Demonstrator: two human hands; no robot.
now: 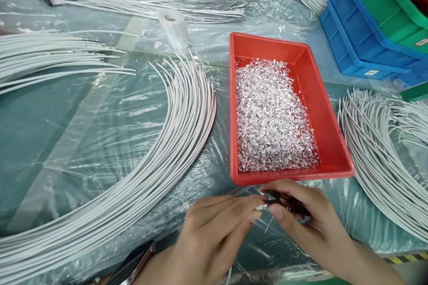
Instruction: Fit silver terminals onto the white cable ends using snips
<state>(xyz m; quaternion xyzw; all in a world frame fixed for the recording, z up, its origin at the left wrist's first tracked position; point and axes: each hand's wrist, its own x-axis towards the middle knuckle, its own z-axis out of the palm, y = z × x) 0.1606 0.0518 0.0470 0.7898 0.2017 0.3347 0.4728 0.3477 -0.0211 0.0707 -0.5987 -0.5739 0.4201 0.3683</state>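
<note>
My left hand (214, 227) pinches a white cable (261, 207) close to its stripped-looking end, and the cable's tail hangs below the hand. In my right hand (317, 227) is a dark hand tool (290, 203), partly hidden by the fingers; its tip meets the cable end, and whether it is a cutter or a stripper I cannot tell. Just beyond both hands stands a red tray (334, 142) holding a heap of small silvery scraps (270, 116). A thick curved bundle of white cables (190, 120) lies to the left of the tray.
More cable bundles lie at left (40, 53), at right (371, 156) and along the back (160, 2). A roll of clear film (174, 29) stands behind the curved bundle. Stacked blue bins (361, 31) and a green bin (394, 0) rise at back right. Plastic film covers the table.
</note>
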